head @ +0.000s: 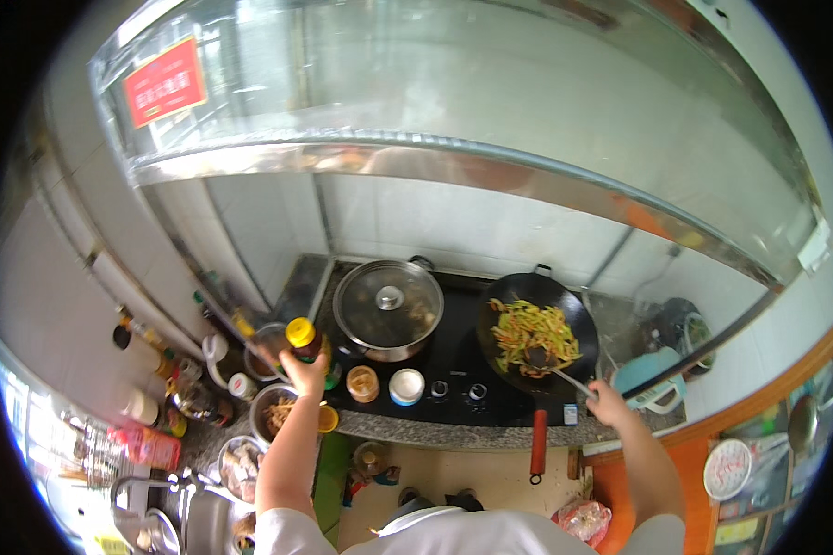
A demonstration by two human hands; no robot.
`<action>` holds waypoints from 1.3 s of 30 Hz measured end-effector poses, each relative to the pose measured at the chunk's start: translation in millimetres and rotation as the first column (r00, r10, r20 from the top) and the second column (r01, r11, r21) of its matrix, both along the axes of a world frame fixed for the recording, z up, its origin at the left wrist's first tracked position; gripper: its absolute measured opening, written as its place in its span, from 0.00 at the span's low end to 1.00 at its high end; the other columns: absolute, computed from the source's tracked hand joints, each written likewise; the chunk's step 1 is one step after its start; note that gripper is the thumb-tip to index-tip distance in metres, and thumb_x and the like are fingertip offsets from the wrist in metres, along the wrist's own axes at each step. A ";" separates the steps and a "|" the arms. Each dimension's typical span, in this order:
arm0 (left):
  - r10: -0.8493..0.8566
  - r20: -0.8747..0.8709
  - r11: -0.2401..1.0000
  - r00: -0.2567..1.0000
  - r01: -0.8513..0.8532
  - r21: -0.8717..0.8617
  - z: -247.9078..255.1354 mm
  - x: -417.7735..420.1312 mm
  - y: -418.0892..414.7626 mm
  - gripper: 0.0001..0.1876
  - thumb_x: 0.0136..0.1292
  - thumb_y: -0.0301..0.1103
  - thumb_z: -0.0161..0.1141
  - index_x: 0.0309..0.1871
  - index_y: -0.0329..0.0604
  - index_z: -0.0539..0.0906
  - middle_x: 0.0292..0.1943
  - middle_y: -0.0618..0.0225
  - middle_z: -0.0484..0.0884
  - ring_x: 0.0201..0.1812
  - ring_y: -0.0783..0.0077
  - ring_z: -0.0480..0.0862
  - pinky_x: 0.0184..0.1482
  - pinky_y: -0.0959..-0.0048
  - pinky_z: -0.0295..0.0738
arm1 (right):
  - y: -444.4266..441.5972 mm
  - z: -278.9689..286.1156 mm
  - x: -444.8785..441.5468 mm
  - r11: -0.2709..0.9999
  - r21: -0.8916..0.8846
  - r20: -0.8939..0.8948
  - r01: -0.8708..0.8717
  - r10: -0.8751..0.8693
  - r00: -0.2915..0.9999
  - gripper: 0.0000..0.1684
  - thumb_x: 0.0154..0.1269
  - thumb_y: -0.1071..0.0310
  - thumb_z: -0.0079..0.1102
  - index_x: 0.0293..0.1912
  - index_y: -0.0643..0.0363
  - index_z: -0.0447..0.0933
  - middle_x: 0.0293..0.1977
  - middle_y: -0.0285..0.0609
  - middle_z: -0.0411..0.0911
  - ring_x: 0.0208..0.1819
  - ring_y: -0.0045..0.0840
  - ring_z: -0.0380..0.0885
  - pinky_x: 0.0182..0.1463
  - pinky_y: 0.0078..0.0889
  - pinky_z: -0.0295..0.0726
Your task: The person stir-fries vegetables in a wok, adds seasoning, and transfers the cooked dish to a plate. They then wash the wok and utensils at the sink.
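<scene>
My left hand (304,372) is closed around a dark sauce bottle with a yellow cap (300,333), left of the cooktop. In my right hand (607,404) is the handle of a metal spatula (575,383), whose head rests among sliced vegetables (533,333) in a black wok (583,312). The wok's red handle (539,444) points towards me. On the left burner a pot with a glass lid (389,298) stands covered. Two seasoning jars, one brownish (362,383) and one with white contents (407,386), sit at the cooktop's front.
Metal bowls of food (267,414) and several bottles crowd the left counter beside the sink (205,520). Overhead runs the range hood's metal edge (416,163). A light-blue plastic container (649,381) stands right of the wok. A wooden cabinet (666,472) is at my right.
</scene>
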State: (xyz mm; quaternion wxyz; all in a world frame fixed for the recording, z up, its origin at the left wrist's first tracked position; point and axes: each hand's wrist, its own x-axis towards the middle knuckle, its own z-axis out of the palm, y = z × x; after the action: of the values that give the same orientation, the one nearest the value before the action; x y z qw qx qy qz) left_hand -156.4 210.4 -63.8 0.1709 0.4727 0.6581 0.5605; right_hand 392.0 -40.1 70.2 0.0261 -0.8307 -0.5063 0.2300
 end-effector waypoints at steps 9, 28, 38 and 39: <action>-0.013 0.034 0.989 0.999 0.018 -0.147 -25.4 -4.6 11.5 0.35 0.39 0.28 0.72 0.50 0.31 0.63 0.46 0.50 0.69 0.50 0.53 0.72 0.57 0.63 0.66 | 48.0 110.9 12.8 0.893 -0.425 0.425 -0.151 0.344 0.837 0.16 0.63 0.60 0.49 0.46 0.51 0.80 0.40 0.46 0.81 0.45 0.41 0.79 0.47 0.41 0.77; -0.117 0.091 0.991 0.989 0.111 0.070 5.9 0.0 -60.0 0.31 0.51 0.21 0.65 0.57 0.35 0.62 0.53 0.56 0.62 0.57 0.60 0.66 0.64 0.66 0.60 | 48.0 6.1 36.7 0.986 -0.060 -0.021 -0.158 0.157 0.987 0.17 0.62 0.59 0.53 0.49 0.51 0.80 0.39 0.46 0.82 0.41 0.38 0.80 0.45 0.37 0.77; -0.236 0.462 0.964 0.855 0.265 0.001 20.4 40.1 -197.0 0.02 0.63 0.20 0.56 0.35 0.36 0.76 0.42 0.65 0.80 0.46 0.73 0.78 0.56 0.75 0.69 | 55.9 -24.9 80.3 0.836 -0.052 -0.839 0.546 -0.334 0.431 0.18 0.70 0.65 0.46 0.58 0.51 0.69 0.21 0.36 0.69 0.13 0.18 0.63 0.13 0.21 0.63; -0.275 0.557 0.942 0.784 0.335 -0.007 40.2 68.6 -207.2 0.03 0.66 0.23 0.55 0.36 0.36 0.79 0.41 0.64 0.82 0.44 0.74 0.79 0.57 0.73 0.69 | 60.3 -36.2 85.8 0.831 -0.012 -0.836 0.556 -0.313 0.450 0.18 0.70 0.65 0.46 0.58 0.51 0.69 0.21 0.35 0.69 0.12 0.18 0.63 0.13 0.20 0.63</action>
State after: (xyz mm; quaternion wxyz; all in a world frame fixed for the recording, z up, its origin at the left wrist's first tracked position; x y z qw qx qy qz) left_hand -87.7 3.2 -23.6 0.4651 0.3826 0.5248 0.6016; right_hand 477.8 20.2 34.0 0.4232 -0.7211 -0.2298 0.4981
